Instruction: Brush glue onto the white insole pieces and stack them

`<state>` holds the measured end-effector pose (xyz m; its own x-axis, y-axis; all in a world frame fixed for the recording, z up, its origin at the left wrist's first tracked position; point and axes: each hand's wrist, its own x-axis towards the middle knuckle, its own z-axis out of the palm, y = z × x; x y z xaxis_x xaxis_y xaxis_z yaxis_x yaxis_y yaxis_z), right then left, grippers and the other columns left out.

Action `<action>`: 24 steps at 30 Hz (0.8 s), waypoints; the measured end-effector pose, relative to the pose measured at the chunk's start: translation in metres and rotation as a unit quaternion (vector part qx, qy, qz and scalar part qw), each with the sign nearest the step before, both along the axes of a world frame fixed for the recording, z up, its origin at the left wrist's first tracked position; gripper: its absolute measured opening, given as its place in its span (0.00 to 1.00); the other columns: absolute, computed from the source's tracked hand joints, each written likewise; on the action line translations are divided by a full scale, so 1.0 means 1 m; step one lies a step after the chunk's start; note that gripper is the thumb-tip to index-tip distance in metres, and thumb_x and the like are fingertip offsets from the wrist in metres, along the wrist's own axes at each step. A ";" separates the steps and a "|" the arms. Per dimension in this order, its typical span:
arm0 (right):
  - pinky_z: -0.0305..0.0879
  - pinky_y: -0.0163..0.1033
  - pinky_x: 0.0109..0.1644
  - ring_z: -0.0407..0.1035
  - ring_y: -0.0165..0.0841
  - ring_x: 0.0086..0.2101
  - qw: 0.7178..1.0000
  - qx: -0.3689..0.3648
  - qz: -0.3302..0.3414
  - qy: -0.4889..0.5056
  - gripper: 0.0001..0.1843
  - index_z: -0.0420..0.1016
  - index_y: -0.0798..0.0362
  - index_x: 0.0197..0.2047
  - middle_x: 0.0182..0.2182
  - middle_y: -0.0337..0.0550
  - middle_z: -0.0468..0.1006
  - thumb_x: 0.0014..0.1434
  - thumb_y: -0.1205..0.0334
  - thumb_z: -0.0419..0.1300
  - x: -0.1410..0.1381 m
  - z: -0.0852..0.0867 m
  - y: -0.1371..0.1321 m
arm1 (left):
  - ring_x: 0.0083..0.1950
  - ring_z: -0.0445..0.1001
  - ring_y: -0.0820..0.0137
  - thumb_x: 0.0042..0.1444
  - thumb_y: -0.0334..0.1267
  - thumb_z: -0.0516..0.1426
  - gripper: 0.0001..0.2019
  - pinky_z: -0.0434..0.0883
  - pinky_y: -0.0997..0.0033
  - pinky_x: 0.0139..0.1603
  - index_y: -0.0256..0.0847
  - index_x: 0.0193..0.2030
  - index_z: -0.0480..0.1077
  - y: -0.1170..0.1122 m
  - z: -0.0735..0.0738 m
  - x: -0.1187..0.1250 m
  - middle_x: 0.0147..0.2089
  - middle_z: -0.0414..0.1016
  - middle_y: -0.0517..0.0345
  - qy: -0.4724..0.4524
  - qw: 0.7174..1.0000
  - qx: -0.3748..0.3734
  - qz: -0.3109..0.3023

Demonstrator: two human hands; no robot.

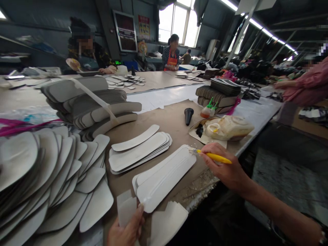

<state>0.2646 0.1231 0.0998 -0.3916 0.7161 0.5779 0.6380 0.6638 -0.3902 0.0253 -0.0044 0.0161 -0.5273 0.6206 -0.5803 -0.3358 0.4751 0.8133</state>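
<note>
My right hand (221, 165) grips a brush with a yellow handle (217, 157), its bristles touching the far end of a long white rounded panel (166, 177). Wet-looking streaks run along that panel, which lies over a similar one. In my left hand (128, 227) are a few small pale rectangular slips (126, 205), and my thumb rests by the panel's near corner. More pale slips (167, 222) lie at the table edge beside this hand. Behind the panel sits a small pile of similar white pieces (139, 150).
Many fanned-out white panels (58, 177) fill the left side, with a tied stack (92, 99) behind them. A glue-stained plastic container (230, 128), green-tipped bottles (206, 111) and a black cone-shaped object (189, 116) stand at right. Other people work around the table.
</note>
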 end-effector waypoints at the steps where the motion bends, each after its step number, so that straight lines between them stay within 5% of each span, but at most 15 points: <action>1: 0.64 0.42 0.41 0.66 0.35 0.35 1.000 0.002 -0.001 0.000 0.03 0.66 0.51 0.35 0.30 0.44 0.70 0.57 0.66 0.53 -0.001 0.003 -0.002 | 0.16 0.59 0.76 0.23 0.53 0.66 0.25 0.55 0.76 0.17 0.33 0.25 0.70 -0.002 0.004 -0.001 0.14 0.65 0.61 0.004 1.000 0.005 0.013; 8: 0.61 0.42 0.43 0.65 0.35 0.36 0.997 -0.056 0.036 0.032 0.04 0.66 0.50 0.33 0.32 0.43 0.69 0.58 0.60 0.53 -0.008 0.015 -0.004 | 0.17 0.55 0.79 0.35 0.50 0.63 0.21 0.53 0.78 0.18 0.33 0.30 0.67 -0.020 0.035 0.000 0.14 0.62 0.66 0.040 0.998 0.036 0.044; 17: 0.62 0.34 0.35 0.64 0.29 0.29 0.939 -0.282 0.049 0.189 0.13 0.67 0.54 0.31 0.27 0.39 0.68 0.58 0.53 0.53 -0.053 -0.017 -0.019 | 0.14 0.53 0.79 0.33 0.54 0.63 0.24 0.50 0.77 0.16 0.32 0.28 0.68 -0.013 0.008 0.021 0.13 0.63 0.63 0.010 0.999 0.044 -0.005; 24: 0.61 0.32 0.32 0.62 0.27 0.27 0.857 -0.424 0.074 0.285 0.14 0.66 0.55 0.32 0.25 0.36 0.66 0.57 0.51 0.53 -0.081 -0.041 -0.041 | 0.14 0.54 0.78 0.25 0.55 0.65 0.23 0.55 0.74 0.17 0.35 0.20 0.69 -0.009 0.018 0.028 0.12 0.65 0.62 0.013 1.000 0.006 0.015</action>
<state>0.1838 0.0820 0.0589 -0.3416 0.9399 0.0020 0.1178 0.0449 -0.9920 0.0529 -0.0131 0.0340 -0.5610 0.6111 -0.5584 -0.3289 0.4544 0.8278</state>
